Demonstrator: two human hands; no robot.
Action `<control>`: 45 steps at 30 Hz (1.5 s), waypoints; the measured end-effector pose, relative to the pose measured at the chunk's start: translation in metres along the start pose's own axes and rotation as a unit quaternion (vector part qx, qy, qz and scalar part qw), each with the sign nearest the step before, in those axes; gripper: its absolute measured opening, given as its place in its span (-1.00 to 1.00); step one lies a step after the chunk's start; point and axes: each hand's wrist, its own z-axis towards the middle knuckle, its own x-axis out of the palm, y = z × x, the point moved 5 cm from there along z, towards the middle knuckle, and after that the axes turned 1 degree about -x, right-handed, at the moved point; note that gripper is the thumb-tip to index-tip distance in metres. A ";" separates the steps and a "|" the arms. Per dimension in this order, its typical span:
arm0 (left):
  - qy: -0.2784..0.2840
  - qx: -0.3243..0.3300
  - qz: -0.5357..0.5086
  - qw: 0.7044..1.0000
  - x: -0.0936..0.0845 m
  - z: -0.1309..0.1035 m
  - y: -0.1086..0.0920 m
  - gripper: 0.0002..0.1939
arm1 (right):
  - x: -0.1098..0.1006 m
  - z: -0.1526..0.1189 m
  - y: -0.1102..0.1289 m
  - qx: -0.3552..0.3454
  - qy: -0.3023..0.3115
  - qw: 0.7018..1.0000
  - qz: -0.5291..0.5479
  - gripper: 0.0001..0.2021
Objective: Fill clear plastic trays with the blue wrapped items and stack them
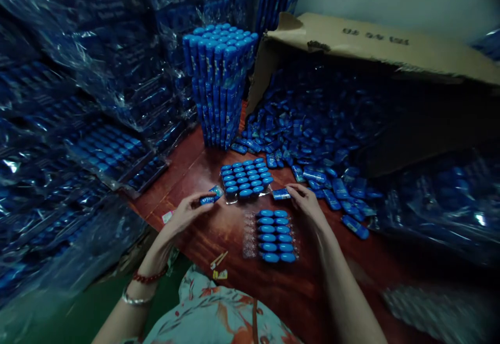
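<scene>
Between the fingertips of my left hand point(190, 210) is a small blue pack point(209, 197), held left of the centre. My right hand point(307, 203) has its thumb and fingers on another blue pack point(280, 194). Between the hands, slightly farther away, a block of blue packs point(247, 178) stands upright in tight rows, with clear plastic at its near edge. Closer to me lies a clear plastic tray point(250, 234); two columns of upright blue packs point(276, 235) fill its right part, and its left column holds none.
A tall stack of blue packs point(219, 88) stands behind. At right, a cardboard box point(351, 39) spills loose packs point(312, 125) onto the red table point(219, 234). Plastic-wrapped stacks point(117, 62) rise at left. Small sticks point(219, 260) lie near the front edge.
</scene>
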 end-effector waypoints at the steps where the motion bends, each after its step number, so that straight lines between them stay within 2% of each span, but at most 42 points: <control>1: 0.000 -0.008 -0.016 1.000 0.004 -0.003 0.013 -0.48 | 0.000 -0.003 -0.007 0.024 0.021 0.999 0.033 -0.52; 4: -0.036 -0.008 -0.028 0.999 0.018 -0.007 0.044 -0.44 | 0.004 -0.012 -0.017 0.057 0.090 0.989 0.106 -0.46; 7: -0.114 0.027 0.031 0.993 0.027 -0.010 0.042 -0.57 | 0.005 -0.017 -0.013 0.032 0.082 0.992 0.095 -0.57; 10: -0.159 0.059 0.105 0.980 0.035 -0.012 0.019 -0.68 | 0.008 -0.015 0.004 -0.064 0.051 0.997 0.000 -0.72; 13: -0.156 0.105 0.170 0.967 0.046 -0.006 0.002 -0.71 | 0.014 -0.010 0.024 -0.194 0.024 0.977 -0.085 -0.79; 15: -0.146 0.135 0.228 0.953 0.053 0.001 0.001 -0.73 | 0.020 -0.006 0.033 -0.270 0.022 0.956 -0.111 -0.78; 18: -0.126 0.119 0.341 0.924 0.058 0.010 0.012 -0.73 | 0.027 0.001 0.034 -0.325 0.065 0.933 -0.137 -0.73; 21: -0.097 0.077 0.442 0.888 0.056 0.013 0.020 -0.71 | 0.027 0.005 0.028 -0.317 0.093 0.930 -0.163 -0.69; 24: -0.060 0.062 0.510 0.856 0.056 0.012 0.020 -0.70 | 0.027 0.003 0.025 -0.305 0.109 0.927 -0.190 -0.65; 28: 0.005 0.070 0.580 0.811 0.064 0.017 0.012 -0.61 | 0.035 -0.001 0.030 -0.319 0.122 0.911 -0.232 -0.63; 32: 0.050 0.052 0.629 0.774 0.070 0.027 -0.004 -0.52 | 0.041 0.001 0.038 -0.338 0.120 0.895 -0.266 -0.67; 38: 0.089 0.044 0.657 0.747 0.068 0.037 -0.023 -0.49 | 0.039 -0.002 0.054 -0.335 0.160 0.873 -0.316 -0.68; 42: 0.082 0.037 0.656 0.749 0.061 0.032 -0.015 -0.47 | 0.044 -0.010 0.066 -0.309 0.192 0.851 -0.379 -0.70; 45: 0.047 0.052 0.641 0.764 0.060 0.031 -0.007 -0.50 | 0.055 -0.017 0.074 -0.290 0.213 0.810 -0.462 -0.76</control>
